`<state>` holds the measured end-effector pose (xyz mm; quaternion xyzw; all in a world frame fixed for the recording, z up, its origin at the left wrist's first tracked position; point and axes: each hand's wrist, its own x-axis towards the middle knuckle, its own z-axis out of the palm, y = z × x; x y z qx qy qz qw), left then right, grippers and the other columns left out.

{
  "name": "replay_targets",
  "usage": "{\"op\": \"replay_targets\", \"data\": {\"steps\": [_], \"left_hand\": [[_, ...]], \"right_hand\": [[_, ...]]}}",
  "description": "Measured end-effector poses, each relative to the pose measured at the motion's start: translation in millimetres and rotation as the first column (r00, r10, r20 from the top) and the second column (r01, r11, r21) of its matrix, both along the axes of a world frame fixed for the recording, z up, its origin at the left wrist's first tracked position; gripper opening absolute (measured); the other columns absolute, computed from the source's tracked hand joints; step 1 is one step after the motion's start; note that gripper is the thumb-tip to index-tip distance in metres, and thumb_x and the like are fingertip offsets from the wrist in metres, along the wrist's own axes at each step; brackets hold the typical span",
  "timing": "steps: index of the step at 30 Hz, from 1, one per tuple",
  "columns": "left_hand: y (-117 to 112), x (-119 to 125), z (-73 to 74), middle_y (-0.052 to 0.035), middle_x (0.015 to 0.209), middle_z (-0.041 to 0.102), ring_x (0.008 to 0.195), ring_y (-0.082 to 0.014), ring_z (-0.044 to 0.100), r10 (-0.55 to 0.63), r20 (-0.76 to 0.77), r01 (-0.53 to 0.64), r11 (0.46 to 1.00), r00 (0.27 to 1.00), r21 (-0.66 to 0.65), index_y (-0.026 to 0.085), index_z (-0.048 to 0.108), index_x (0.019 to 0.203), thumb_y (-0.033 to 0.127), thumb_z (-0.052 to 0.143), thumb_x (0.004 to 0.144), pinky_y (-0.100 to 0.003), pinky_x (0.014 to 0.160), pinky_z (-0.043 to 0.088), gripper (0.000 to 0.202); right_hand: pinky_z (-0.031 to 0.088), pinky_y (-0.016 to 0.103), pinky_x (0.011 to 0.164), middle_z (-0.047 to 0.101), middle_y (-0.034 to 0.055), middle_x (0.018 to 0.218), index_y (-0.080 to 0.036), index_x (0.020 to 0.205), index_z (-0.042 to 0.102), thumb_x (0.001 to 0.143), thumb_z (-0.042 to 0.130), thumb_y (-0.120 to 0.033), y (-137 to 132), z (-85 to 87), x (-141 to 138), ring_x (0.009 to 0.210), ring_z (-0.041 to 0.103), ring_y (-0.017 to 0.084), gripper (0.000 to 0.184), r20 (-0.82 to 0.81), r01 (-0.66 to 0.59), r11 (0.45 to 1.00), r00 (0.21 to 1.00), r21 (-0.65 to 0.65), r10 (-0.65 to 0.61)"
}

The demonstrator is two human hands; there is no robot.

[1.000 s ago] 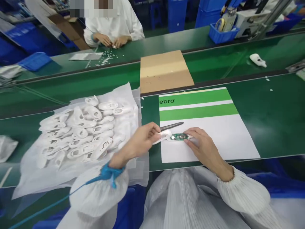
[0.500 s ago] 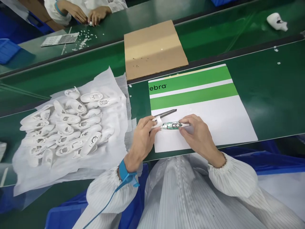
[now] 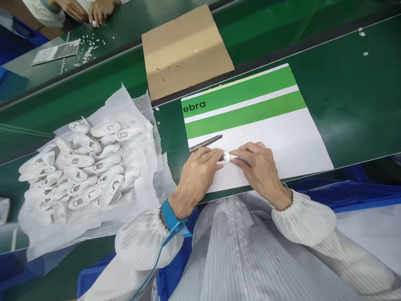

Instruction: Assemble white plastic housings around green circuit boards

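My left hand [image 3: 199, 170] and my right hand [image 3: 258, 166] meet over a green-and-white sheet [image 3: 275, 125] on the green table. Between their fingertips they pinch a small white plastic shell [image 3: 226, 157] with a dark opening; the circuit board inside is now mostly covered. Both hands are closed on it. Grey tweezers [image 3: 205, 142] lie on the sheet just beyond my left fingers. A blue wrist strap [image 3: 171, 216] circles my left wrist.
A heap of several white plastic shells [image 3: 81, 167] lies on white foam wrap at the left. A brown cardboard sheet [image 3: 184, 52] lies beyond the green sheet. Another person's hands [image 3: 89, 9] work with small white bits [image 3: 87, 48] at the far left.
The camera has tilted down and the scene slid up and left. My hands have closed together over the part, hiding the green circuit board that showed earlier.
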<state>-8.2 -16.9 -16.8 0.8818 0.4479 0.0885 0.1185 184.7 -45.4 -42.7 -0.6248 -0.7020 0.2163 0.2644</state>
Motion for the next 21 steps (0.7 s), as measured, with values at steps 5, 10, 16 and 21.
{"op": "replay_targets", "data": {"steps": [5, 10, 16, 21], "left_hand": [[4, 2, 4.9, -0.0047, 0.105, 0.072, 0.109, -0.024, 0.058, 0.006, -0.014, -0.006, 0.998, 1.0, -0.061, 0.02, 0.062, 0.117, 0.026, 0.064, 0.091, -0.035, 0.086, 0.053, 0.027], [2, 10, -0.2, -0.0066, 0.106, 0.071, 0.102, -0.0242, 0.058, -0.004, -0.064, 0.004, 1.0, 0.998, 0.0, 0.018, 0.063, 0.112, 0.023, 0.054, 0.097, -0.035, 0.083, 0.052, 0.019], [3, 5, 6.2, -0.0074, 0.102, 0.069, 0.099, -0.0224, 0.062, 0.082, -0.05, -0.087, 0.991, 0.995, -0.105, 0.018, 0.063, 0.12, 0.024, 0.057, 0.095, -0.033, 0.083, 0.053, 0.026], [5, 1, 13.7, -0.0094, 0.128, 0.063, 0.122, -0.022, 0.056, 0.147, 0.185, -0.108, 0.973, 0.972, -0.202, 0.016, 0.051, 0.136, 0.039, 0.068, 0.088, -0.035, 0.103, 0.046, 0.057]], "right_hand": [[0.037, 0.037, 0.075, 0.068, 0.002, 0.093, -0.032, 0.101, 0.075, 0.094, 0.057, -0.041, 2, 0.1, 1, 0.086, 0.053, 0.021, 0.021, -0.006, -0.009, 1.0, 1.0, -0.01, 0.009], [0.036, 0.038, 0.076, 0.068, 0.0031, 0.094, -0.029, 0.1, 0.075, 0.096, 0.053, -0.042, 3, 5.2, -1, 0.087, 0.054, 0.022, 0.025, -0.005, -0.012, 1.0, 1.0, -0.013, 0.012], [0.032, 0.039, 0.077, 0.065, 0.0043, 0.104, -0.033, 0.12, 0.066, 0.097, 0.047, -0.05, 3, 8.4, -20, 0.093, 0.051, 0.023, 0.035, 0.108, -0.018, 0.999, 0.994, 0.042, 0.013], [0.029, 0.038, 0.076, 0.063, 0.0039, 0.107, -0.037, 0.125, 0.063, 0.099, 0.047, -0.045, -2, 3.6, -29, 0.091, 0.047, 0.022, 0.032, 0.186, -0.003, 0.996, 0.982, 0.084, -0.013]]}}
